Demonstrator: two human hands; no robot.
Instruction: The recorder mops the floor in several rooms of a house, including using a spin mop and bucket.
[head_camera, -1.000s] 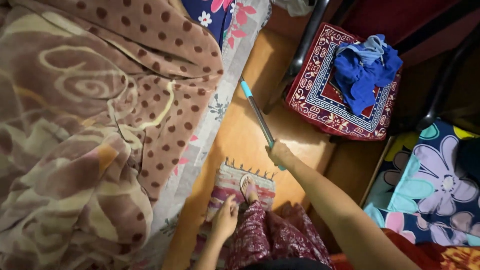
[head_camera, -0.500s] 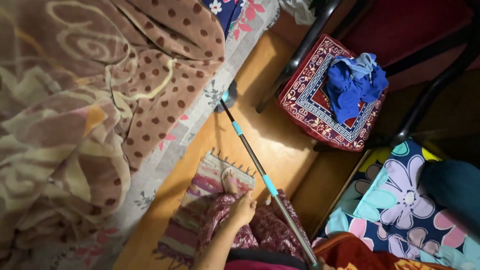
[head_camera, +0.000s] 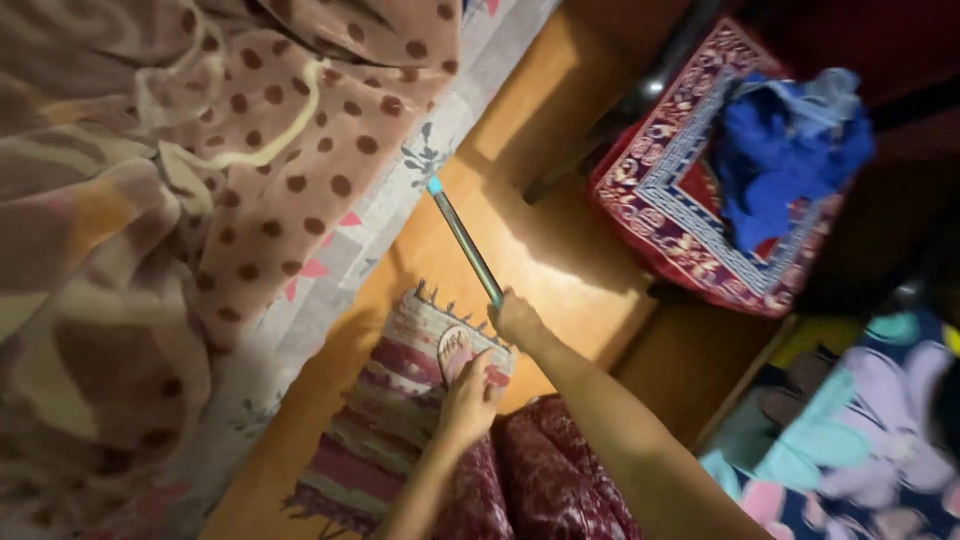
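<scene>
My right hand (head_camera: 518, 318) is stretched forward and gripping a thin metal mop pole (head_camera: 463, 240) with teal bands. The pole slants away toward the edge of the bed, and its far end goes out of sight under the bed's edge. My left hand (head_camera: 470, 393) hangs loose over my maroon patterned trousers (head_camera: 540, 470), fingers slightly curled and holding nothing. It hovers just above my sandalled foot (head_camera: 453, 352), which stands on a small striped, fringed rug (head_camera: 380, 420) on the wooden floor (head_camera: 540, 260).
A bed with brown spotted and swirled blankets (head_camera: 200, 170) fills the left. A chair with a red patterned cushion (head_camera: 690, 190) and crumpled blue cloth (head_camera: 790, 150) stands at upper right. A floral sheet (head_camera: 860, 430) lies at lower right.
My right arm has pushed the pole forward toward the bed after pulling it back half a second ago. The mop head seen by the bed edge is hidden now. The view has tilted.
</scene>
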